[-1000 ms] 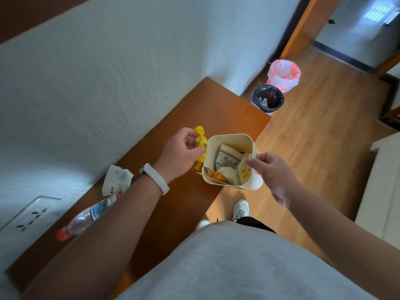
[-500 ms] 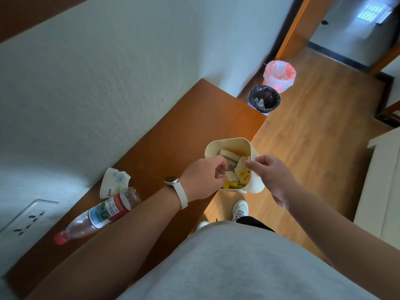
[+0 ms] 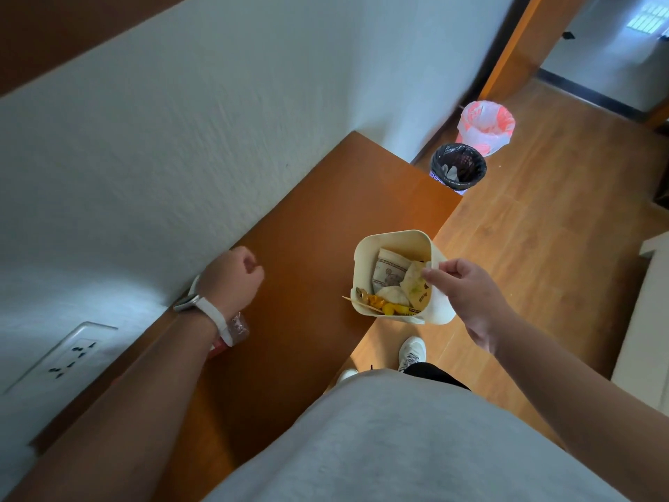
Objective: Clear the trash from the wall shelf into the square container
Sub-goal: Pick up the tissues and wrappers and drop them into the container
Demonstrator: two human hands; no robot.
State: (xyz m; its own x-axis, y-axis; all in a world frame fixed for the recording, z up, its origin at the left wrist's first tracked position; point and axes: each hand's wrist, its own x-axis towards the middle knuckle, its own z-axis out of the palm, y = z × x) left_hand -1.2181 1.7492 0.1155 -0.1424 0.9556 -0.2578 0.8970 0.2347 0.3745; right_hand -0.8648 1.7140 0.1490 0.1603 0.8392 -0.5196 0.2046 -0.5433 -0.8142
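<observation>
My right hand (image 3: 467,295) pinches the right rim of the cream square container (image 3: 392,238), which hangs over the front edge of the brown wall shelf (image 3: 325,197). Inside it lie paper wrappers and a yellow candy wrapper (image 3: 389,309). My left hand (image 3: 235,279) hovers over the shelf by the wall, fingers curled, with nothing visible in it. Under that wrist a piece of the clear plastic bottle (image 3: 239,326) shows. The crumpled white paper is hidden behind my left hand.
A black-lined bin (image 3: 458,166) and a pink-bagged bin (image 3: 485,126) stand on the wooden floor past the shelf's far end. A wall socket (image 3: 68,353) sits at the lower left. White furniture (image 3: 655,320) is at the right edge.
My left hand dropped the yellow candy wrapper into the container, then drew back left toward the wall, over the paper and bottle. My right hand kept holding the container.
</observation>
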